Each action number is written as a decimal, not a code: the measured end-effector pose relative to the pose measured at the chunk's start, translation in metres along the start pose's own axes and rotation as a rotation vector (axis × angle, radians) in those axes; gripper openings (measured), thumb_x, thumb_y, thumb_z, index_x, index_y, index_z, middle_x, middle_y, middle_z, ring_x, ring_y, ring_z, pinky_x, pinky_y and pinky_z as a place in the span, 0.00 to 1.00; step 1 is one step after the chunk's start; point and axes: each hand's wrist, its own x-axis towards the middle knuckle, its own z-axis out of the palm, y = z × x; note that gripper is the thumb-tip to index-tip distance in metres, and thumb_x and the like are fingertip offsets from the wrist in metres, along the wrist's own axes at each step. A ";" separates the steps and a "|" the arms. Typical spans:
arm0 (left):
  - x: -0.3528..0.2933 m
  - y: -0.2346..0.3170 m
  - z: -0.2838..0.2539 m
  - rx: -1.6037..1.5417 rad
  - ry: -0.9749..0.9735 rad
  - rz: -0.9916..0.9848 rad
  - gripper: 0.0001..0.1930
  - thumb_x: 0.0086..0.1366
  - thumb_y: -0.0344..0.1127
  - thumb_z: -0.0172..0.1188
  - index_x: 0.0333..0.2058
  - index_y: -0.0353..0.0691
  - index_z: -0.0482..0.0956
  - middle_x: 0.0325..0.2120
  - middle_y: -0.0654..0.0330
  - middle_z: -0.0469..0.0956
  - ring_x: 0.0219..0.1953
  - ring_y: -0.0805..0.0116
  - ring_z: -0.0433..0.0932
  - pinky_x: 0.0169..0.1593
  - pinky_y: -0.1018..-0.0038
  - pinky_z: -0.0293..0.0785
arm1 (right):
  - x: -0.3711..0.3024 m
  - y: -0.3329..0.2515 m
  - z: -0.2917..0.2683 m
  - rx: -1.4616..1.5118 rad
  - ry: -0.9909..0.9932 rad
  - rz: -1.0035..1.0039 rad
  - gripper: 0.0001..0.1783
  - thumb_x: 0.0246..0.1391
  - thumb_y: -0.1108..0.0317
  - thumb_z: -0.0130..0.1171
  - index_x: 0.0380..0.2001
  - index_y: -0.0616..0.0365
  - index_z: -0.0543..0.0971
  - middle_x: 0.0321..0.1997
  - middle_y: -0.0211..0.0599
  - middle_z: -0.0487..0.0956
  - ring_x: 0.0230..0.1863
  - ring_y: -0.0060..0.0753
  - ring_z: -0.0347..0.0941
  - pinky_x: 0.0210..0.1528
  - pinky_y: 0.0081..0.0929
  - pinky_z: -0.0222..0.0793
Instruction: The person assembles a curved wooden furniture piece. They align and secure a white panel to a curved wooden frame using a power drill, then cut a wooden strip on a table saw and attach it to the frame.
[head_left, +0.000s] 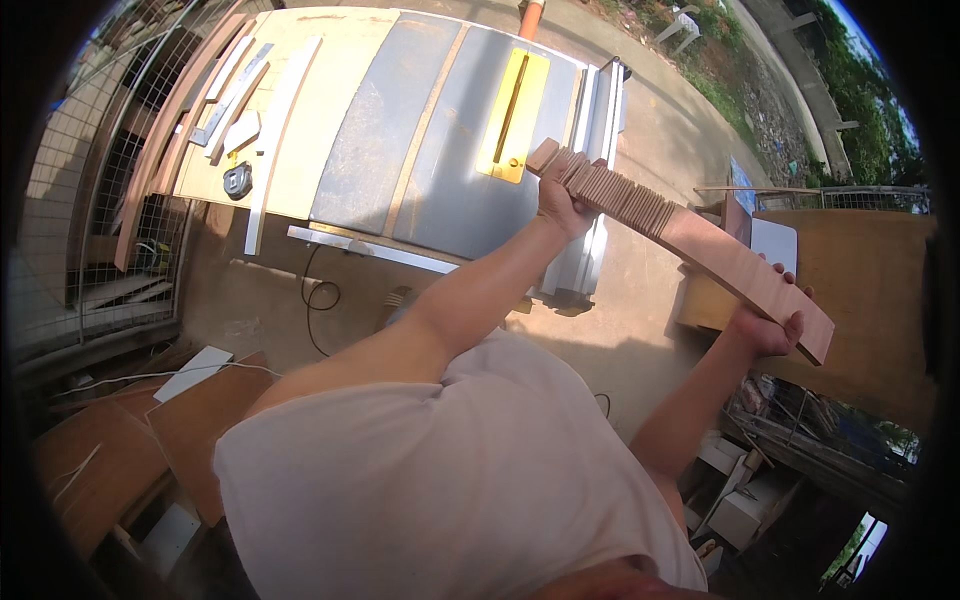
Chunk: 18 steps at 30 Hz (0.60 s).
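Observation:
A reddish-brown wooden board (712,248) slants across the view at the right, held up off the saw table. A row of close-set cuts runs along its left half, leaving thin ridges. My left hand (564,203) is closed around the board's far-left end, by the cuts. My right hand (768,326) grips the plain near-right end, thumb on one side and fingertips showing over the other. Just left of and beyond my left hand lies the yellow slotted insert (516,112) of a grey table saw (385,130).
A metal rail fence (597,130) runs along the saw's right side. Left of the grey top, a pale wooden surface (335,75) carries several wood strips and a tape measure (237,181). A brown panel (860,290) stands at the right. A dark cable (318,295) hangs below the saw.

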 end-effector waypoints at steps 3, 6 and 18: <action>0.019 -0.006 -0.024 -0.089 0.025 0.151 0.14 0.64 0.44 0.50 0.46 0.47 0.69 0.46 0.56 0.76 0.36 0.65 0.79 0.21 0.78 0.73 | 0.038 0.033 0.012 -0.062 -0.122 0.066 0.33 0.43 0.56 0.56 0.56 0.46 0.66 0.45 0.47 0.73 0.50 0.55 0.70 0.61 0.68 0.59; 0.039 -0.009 -0.044 -0.121 0.074 0.282 0.13 0.64 0.38 0.47 0.46 0.45 0.70 0.45 0.55 0.77 0.43 0.62 0.78 0.36 0.70 0.78 | 0.067 0.061 0.024 -0.077 -0.235 0.158 0.33 0.45 0.57 0.55 0.58 0.45 0.63 0.45 0.47 0.73 0.49 0.55 0.70 0.61 0.69 0.59; 0.079 0.017 -0.069 -0.317 0.139 0.525 0.12 0.66 0.42 0.45 0.42 0.45 0.73 0.42 0.56 0.78 0.48 0.60 0.76 0.53 0.57 0.75 | 0.097 0.148 0.082 -0.169 -0.423 0.242 0.30 0.45 0.60 0.56 0.55 0.43 0.64 0.41 0.46 0.75 0.46 0.55 0.72 0.58 0.71 0.63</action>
